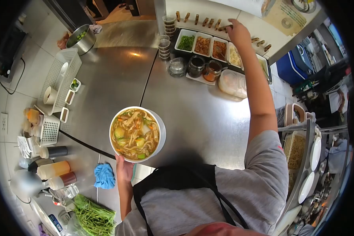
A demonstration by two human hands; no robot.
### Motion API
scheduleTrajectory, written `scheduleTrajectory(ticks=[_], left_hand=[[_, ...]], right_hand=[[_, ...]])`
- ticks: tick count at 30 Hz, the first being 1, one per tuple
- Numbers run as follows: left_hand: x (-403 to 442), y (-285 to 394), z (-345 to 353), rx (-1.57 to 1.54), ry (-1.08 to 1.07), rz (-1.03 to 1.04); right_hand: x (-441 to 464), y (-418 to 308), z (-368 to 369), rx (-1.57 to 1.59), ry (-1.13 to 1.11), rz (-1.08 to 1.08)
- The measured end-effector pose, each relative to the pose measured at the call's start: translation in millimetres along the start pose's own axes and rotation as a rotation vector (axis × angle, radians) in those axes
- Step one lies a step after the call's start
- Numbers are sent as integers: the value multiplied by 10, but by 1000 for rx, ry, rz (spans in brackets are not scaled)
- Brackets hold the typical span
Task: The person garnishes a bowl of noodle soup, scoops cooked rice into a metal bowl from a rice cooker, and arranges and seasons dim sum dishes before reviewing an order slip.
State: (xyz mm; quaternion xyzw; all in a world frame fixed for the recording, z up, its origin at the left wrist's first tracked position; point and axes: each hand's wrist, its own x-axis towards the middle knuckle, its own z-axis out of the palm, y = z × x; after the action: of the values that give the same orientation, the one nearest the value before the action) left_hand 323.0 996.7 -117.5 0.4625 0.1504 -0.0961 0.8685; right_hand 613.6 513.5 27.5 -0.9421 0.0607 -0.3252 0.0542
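My left hand grips the lower side of a white bowl, its fingers partly hidden under it. Noodle soup with broth, green vegetable pieces and carrot strips fills the bowl, which is tilted toward me at the front of the steel counter. Stretched far forward, my right hand is at a row of wooden clothespins on the white wall. Its fingers are closed on one clothespin. Under that arm sit white trays of chopped green onion, brown toppings and a pale chopped topping.
Dark sauce and red-orange sauce jars stand before the trays, beside a clear plastic container. Stacked lidded cups are left of them. White baskets, squeeze bottles, a blue cloth and bagged green beans line the left.
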Motion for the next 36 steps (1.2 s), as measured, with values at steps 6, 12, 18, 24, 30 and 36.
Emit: scheduleTrajectory(ticks=[6, 12, 18, 24, 30, 36], left_hand=[[-17, 44, 67, -24, 9, -10], [-7, 29, 25, -30, 18, -8], [0, 26, 0, -11, 0, -6], [30, 34, 26, -26, 0, 0], [56, 38, -1, -4, 24, -18], [47, 142, 30, 72, -3, -33]], right_hand=[[442, 119, 112, -440, -306, -8], [491, 89, 341, -513, -379, -33], [483, -237, 452, -438, -130, -187], [619, -171, 902, -501, -33, -346], [-355, -1095, -85, 191, -203, -200], [-1958, -1443, 350, 844, -908, 105]])
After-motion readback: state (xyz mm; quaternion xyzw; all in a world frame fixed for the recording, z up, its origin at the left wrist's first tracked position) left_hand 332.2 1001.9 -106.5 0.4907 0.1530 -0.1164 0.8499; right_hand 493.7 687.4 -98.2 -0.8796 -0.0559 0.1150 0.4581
